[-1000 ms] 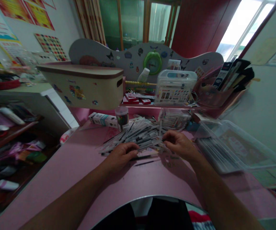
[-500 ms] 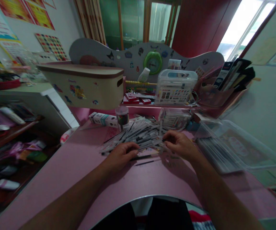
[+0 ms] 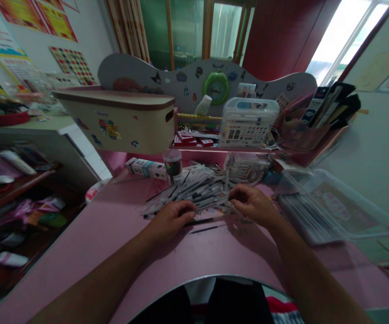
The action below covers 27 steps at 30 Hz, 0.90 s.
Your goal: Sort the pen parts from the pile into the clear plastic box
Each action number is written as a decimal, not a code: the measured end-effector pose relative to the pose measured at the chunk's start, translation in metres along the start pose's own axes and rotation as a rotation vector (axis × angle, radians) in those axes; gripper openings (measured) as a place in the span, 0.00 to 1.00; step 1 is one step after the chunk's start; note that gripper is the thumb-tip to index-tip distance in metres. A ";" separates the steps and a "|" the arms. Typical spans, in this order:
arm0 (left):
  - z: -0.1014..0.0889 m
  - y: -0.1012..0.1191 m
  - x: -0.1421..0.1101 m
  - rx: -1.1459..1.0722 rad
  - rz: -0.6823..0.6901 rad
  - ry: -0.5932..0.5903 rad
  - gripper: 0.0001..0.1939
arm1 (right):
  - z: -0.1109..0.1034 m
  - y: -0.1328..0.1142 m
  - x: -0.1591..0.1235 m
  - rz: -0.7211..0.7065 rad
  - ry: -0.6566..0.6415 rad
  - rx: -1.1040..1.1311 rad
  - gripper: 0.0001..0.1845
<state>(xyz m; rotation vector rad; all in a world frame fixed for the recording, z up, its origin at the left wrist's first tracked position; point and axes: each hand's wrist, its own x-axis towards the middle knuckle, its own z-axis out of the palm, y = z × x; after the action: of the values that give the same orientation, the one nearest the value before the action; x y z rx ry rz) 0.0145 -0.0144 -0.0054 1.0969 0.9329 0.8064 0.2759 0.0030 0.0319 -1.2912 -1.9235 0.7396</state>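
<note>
A slim clear pen (image 3: 212, 204) with a dark end spans the gap between my two hands, just in front of a heap of pens. My left hand (image 3: 170, 220) is closed, its thumb and fingers pinched at the pen's left end. The fingers of my right hand (image 3: 252, 203) pinch the dark right end. Behind them, the heap of clear and grey pens (image 3: 197, 184) lies loosely piled on the pink desk (image 3: 181, 265). Nearer to me, a dark thin pen (image 3: 201, 221) and a thin refill-like stick (image 3: 204, 229) lie flat, the former partly behind my left fingers.
At right, a transparent box (image 3: 305, 220) holds rows of pens beside its clear lid (image 3: 350, 207). Behind the heap stand a small clear cup (image 3: 172, 164), a long carton (image 3: 145, 168) and a clear case (image 3: 246, 166). A cream bin (image 3: 120, 123) sits on the shelf.
Both hands keep nearly the same position and grip on the pen. The view has shifted very slightly.
</note>
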 end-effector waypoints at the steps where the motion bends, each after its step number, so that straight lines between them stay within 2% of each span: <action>1: 0.000 0.001 0.000 -0.007 -0.002 -0.002 0.06 | 0.000 0.000 0.000 -0.003 -0.002 -0.002 0.07; 8: 0.000 -0.001 0.000 -0.147 -0.008 -0.012 0.06 | 0.000 0.002 -0.001 0.008 -0.021 -0.009 0.07; 15: -0.002 -0.003 0.001 -0.126 -0.019 -0.003 0.06 | -0.001 0.000 -0.001 0.034 -0.028 0.062 0.08; 27: -0.002 0.001 -0.001 -0.122 -0.014 -0.010 0.07 | -0.002 -0.003 -0.002 0.017 -0.044 -0.004 0.06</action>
<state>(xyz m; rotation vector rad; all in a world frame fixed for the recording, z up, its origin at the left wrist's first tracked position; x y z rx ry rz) 0.0120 -0.0148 -0.0049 0.9864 0.8703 0.8351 0.2764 0.0006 0.0349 -1.3050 -1.9522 0.7783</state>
